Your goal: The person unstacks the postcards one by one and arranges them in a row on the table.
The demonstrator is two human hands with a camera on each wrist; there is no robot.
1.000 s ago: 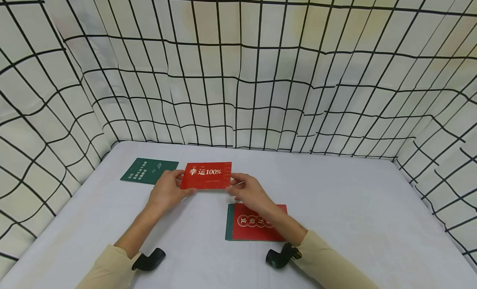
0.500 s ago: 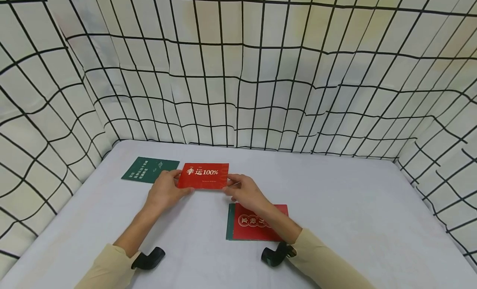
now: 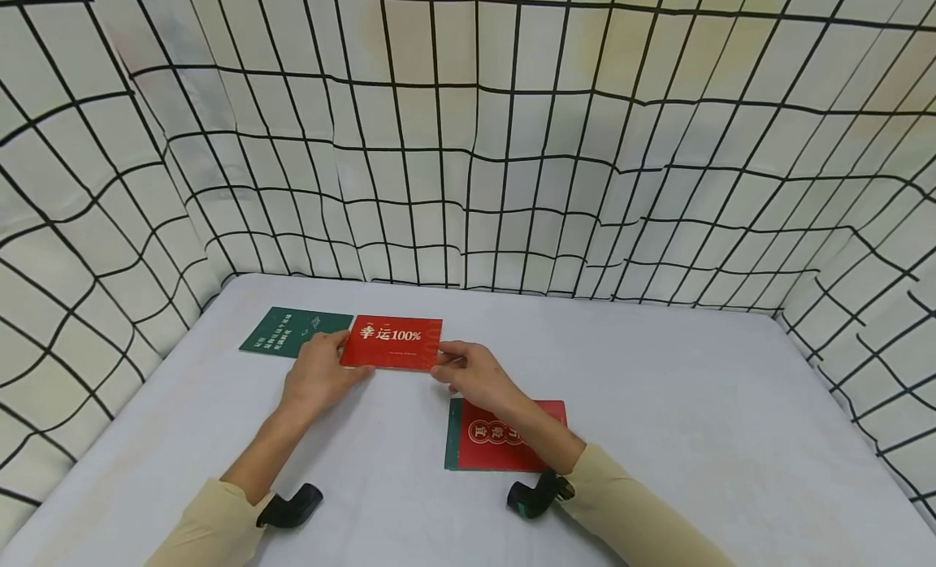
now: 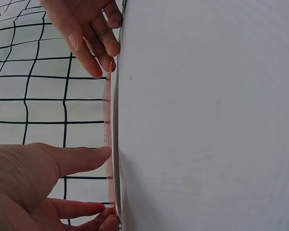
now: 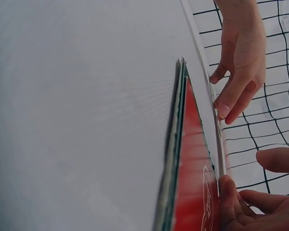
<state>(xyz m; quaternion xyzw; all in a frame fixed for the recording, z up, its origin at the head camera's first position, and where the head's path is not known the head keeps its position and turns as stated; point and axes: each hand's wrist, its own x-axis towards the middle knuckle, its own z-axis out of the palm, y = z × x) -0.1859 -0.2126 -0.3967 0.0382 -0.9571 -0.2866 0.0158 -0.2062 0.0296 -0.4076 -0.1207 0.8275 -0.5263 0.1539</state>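
Note:
A red card (image 3: 392, 344) with white lettering lies close over the white table, right beside a green card (image 3: 289, 332). My left hand (image 3: 319, 372) holds its left end, with the thumb at the near edge and the fingers along the side. At the opposite end, my right hand (image 3: 475, 376) touches the card's edge with its fingertips. In the right wrist view, that hand's thumb (image 5: 278, 160) stands raised away from the card. Edge-on in the left wrist view, the red card (image 4: 108, 110) shows as a thin strip between both hands.
Under my right forearm sits a stack of red and green cards (image 3: 488, 453), partly covered by the arm. The white tablecloth (image 3: 695, 404) reaches back to a black grid net (image 3: 504, 185) over white cloth. Black camera mounts (image 3: 292, 508) hang at both wrists.
Both hands have shifted left together with the red card, bringing it against the green card. The card has tilted down toward the table. The stack has stayed put.

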